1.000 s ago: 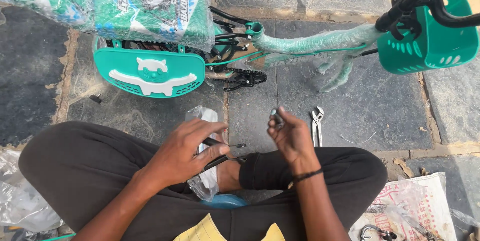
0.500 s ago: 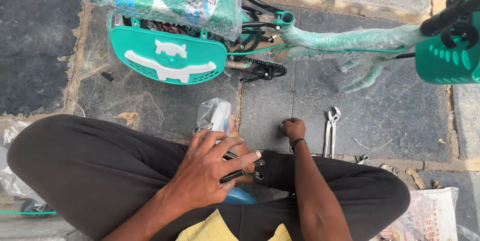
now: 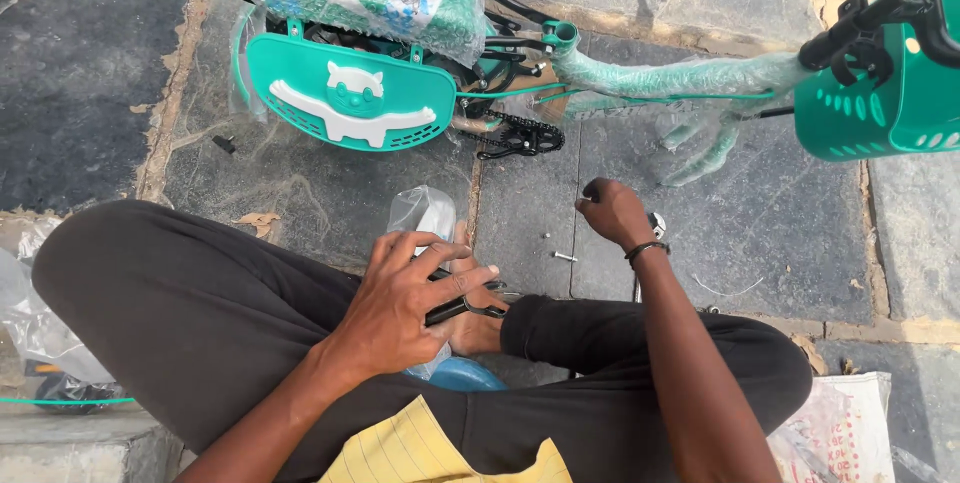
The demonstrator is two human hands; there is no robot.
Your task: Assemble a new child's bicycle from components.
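On the stone paving beside the crossed legs, the left hand (image 3: 400, 308) rests over the lap with fingers spread, pinning a dark metal tool (image 3: 462, 305) beneath them, next to a clear plastic bag (image 3: 422, 213). The right hand (image 3: 615, 213) is closed in a fist on the slab, contents not discernible, near a small bolt (image 3: 565, 257). A teal child's bicycle (image 3: 660, 78) lies along the far edge of the paving.

The chain guard (image 3: 350, 93) is teal with a white cat-face motif, and the basket (image 3: 885, 108) is the same teal with rows of small slots. The trousers (image 3: 200, 323) are black, the shirt (image 3: 420, 453) yellow with fine lines, the paving (image 3: 760, 233) dark grey stone with sandy joints.
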